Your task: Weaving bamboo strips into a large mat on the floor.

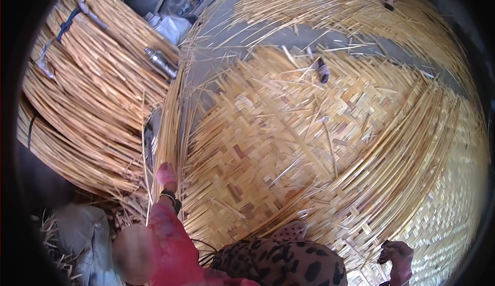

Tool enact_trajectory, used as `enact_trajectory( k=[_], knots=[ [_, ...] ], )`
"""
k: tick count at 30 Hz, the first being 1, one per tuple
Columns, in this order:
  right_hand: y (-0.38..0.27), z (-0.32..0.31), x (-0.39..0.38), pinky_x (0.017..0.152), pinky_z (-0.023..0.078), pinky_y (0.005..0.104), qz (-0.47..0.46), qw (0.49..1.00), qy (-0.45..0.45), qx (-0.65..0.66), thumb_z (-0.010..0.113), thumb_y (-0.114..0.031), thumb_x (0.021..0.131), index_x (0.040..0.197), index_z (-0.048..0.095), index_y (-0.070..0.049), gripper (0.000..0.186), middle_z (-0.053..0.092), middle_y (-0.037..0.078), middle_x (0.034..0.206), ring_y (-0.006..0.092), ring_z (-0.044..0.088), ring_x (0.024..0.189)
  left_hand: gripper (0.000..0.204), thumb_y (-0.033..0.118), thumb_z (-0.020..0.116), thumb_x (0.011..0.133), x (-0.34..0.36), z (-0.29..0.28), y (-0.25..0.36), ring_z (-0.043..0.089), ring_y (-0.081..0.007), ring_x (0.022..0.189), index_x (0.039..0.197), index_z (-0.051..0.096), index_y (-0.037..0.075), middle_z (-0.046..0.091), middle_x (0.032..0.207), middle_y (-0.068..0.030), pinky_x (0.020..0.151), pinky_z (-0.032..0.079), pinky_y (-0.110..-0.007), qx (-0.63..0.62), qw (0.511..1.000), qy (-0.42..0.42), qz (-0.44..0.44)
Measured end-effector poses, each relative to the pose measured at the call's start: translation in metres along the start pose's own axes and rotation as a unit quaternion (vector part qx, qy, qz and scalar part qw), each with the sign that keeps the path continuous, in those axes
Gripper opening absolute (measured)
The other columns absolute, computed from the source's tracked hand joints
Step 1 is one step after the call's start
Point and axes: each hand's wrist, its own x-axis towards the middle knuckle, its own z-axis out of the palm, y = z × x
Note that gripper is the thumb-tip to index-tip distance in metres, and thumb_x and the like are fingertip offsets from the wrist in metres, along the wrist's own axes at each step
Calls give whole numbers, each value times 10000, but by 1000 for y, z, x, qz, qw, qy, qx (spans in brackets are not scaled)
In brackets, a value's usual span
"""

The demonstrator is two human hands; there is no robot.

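My left arm, in a red sleeve with a dark band at the wrist, stretches forward on the left. At its end my left hand (pixel 166 174) is closed at the near end of a narrow row of long split-reed strips (pixel 174 116), its fingers small and slightly blurred. Near the lower right edge my right hand (pixel 399 255) is curled, with a small dark thing (pixel 383 252) at its fingers that I cannot make out. It is beside the woven reed mat (pixel 242 162), which spreads before me. Loose strips (pixel 392 162) lie across the mat's right part.
Tied reed bundles (pixel 98 80) are stacked at the left, with a metal bottle (pixel 161 63) by them. A dark object (pixel 322 70) lies on the mat's far part. More reeds (pixel 330 2) spread beyond, near another person's foot (pixel 390 1). A pale sack (pixel 85 239) sits lower left.
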Motion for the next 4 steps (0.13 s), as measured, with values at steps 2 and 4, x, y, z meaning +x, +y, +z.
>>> enact_trajectory(
  k=[2, 4],
  knots=[
    [0, 0, -2, 625, 526, 256, 4, 1000, 17, -12, 555, -123, 891, 1067, 591, 57, 254, 641, 112, 840, 145, 608, 668, 224, 325, 603, 802, -18, -20, -5, 637, -323, 827, 925, 682, 156, 652, 878, -172, 740, 490, -399, 8, 999, -12, -37],
    [2, 3, 4, 608, 512, 255, -2, 1000, 2, -15, 603, -185, 879, 1042, 606, 34, 273, 642, 81, 762, 134, 607, 642, 248, 344, 604, 803, -9, -38, -29, 637, -316, 844, 926, 684, 144, 655, 867, -174, 745, 488, -395, 33, 999, -8, -38]
  ],
)
